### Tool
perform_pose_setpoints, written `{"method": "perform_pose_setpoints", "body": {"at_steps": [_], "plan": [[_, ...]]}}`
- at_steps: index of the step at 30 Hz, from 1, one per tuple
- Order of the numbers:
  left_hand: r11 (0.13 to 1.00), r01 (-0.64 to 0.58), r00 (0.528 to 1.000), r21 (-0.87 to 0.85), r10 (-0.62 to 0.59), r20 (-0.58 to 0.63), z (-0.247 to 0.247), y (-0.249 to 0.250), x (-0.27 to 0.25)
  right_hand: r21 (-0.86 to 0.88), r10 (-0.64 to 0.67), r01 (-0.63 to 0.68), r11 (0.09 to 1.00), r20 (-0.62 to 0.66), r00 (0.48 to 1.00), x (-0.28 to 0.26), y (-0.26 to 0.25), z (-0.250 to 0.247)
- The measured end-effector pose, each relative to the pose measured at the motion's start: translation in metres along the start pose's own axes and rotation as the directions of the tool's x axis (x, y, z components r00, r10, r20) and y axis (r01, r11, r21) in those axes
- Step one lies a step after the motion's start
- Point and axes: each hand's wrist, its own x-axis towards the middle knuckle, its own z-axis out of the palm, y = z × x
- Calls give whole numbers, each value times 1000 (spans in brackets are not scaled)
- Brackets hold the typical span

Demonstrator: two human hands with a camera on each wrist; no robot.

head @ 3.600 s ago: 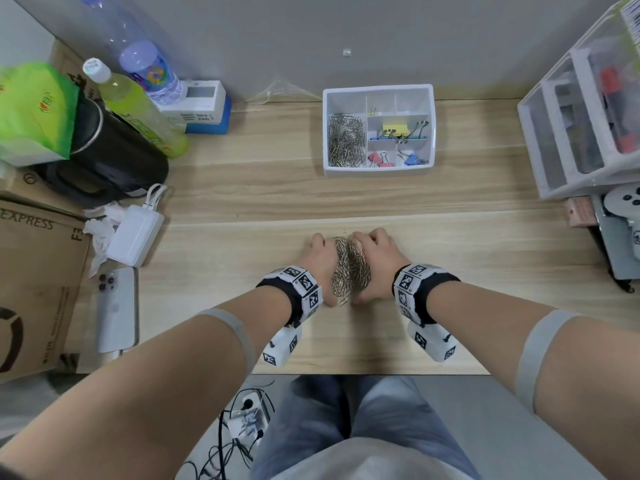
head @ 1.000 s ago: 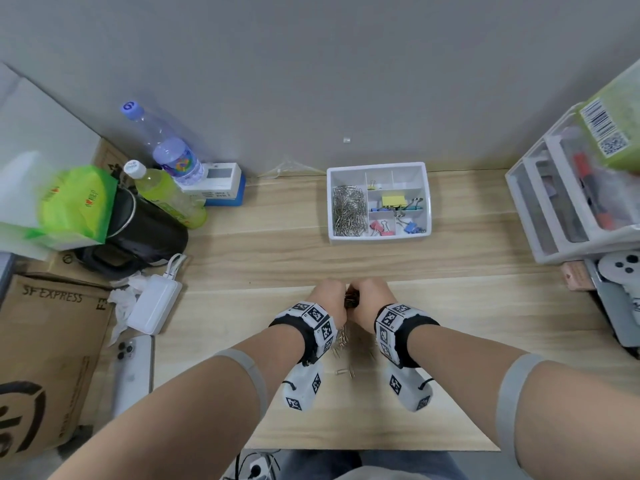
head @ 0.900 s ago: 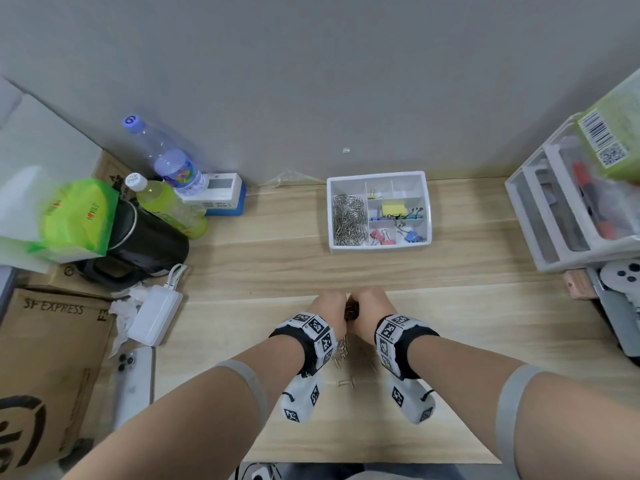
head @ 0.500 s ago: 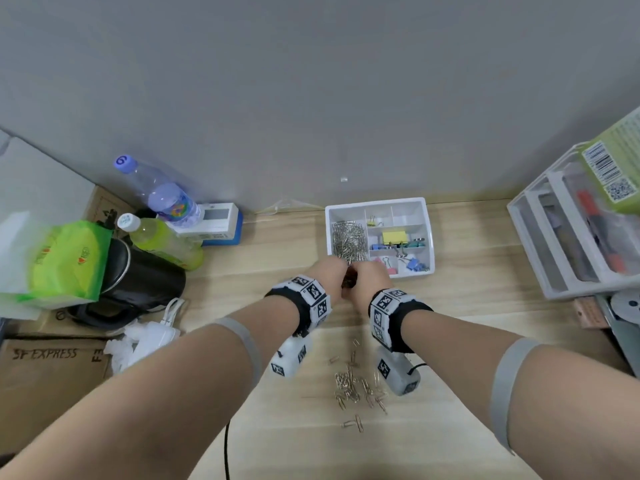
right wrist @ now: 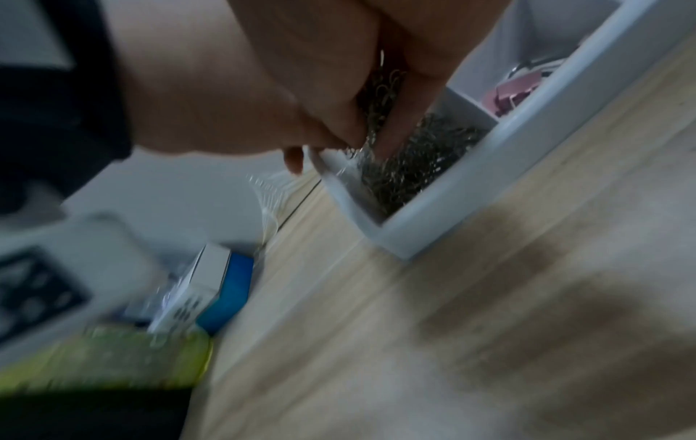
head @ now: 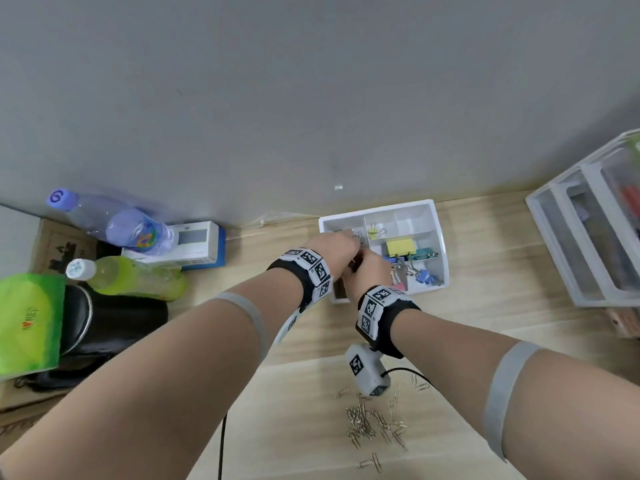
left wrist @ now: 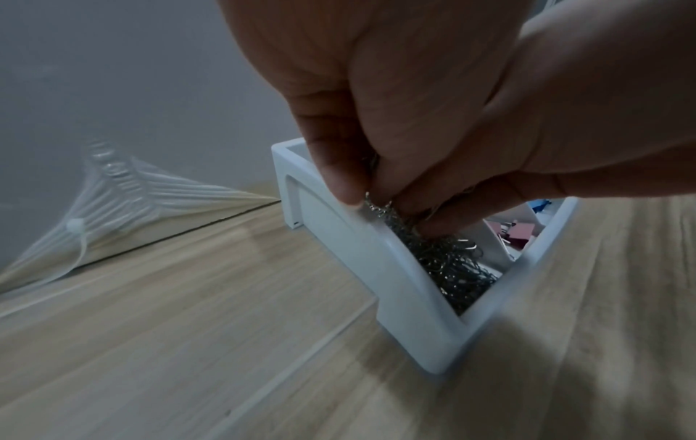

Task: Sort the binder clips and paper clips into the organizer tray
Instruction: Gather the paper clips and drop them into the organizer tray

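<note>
We press our left hand (head: 331, 250) and right hand (head: 370, 274) together, the grip of both cupped around one bundle of paper clips (left wrist: 380, 208) — fingers curled down onto the wire. The bundle hangs over the long left compartment of the white organizer tray (head: 437, 237), just touching the heap of paper clips (left wrist: 455, 268) already lying there. In the tray's right-hand compartments sit the binder clips (head: 401, 247) — yellow, teal, blue and pink. On the near side of the tray, well apart from it, loose paper clips (head: 374, 422) lie scattered on the desk (head: 485, 313). Left of the tray stand two bottles (head: 131, 271), and to its right a clear drawer unit (head: 588, 244)
</note>
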Motion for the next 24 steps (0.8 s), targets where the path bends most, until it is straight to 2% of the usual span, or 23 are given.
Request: {"method": "perform_pose_setpoints", "body": {"at_steps": [7,12,16,21,24], "plan": [[998,1,999,56,2,-51,9,1,3,-26,-85,85,996,-4,996,-3,9,16],[999,50,995,20,-48,-93,15,6,-11,-46,-185,186,981,39,982,-14,12,8],[994,88,985,-60,-96,-141,20,14,-29,-153,-259,269,951,83,962,-25,17,-1],[975,175,978,-139,-188,-92,27,25,-51,-137,-262,275,952,109,959,-40,27,-17],[959,228,973,-169,-229,15,39,36,-70,-146,-235,254,956,135,962,-50,46,-33]]}}
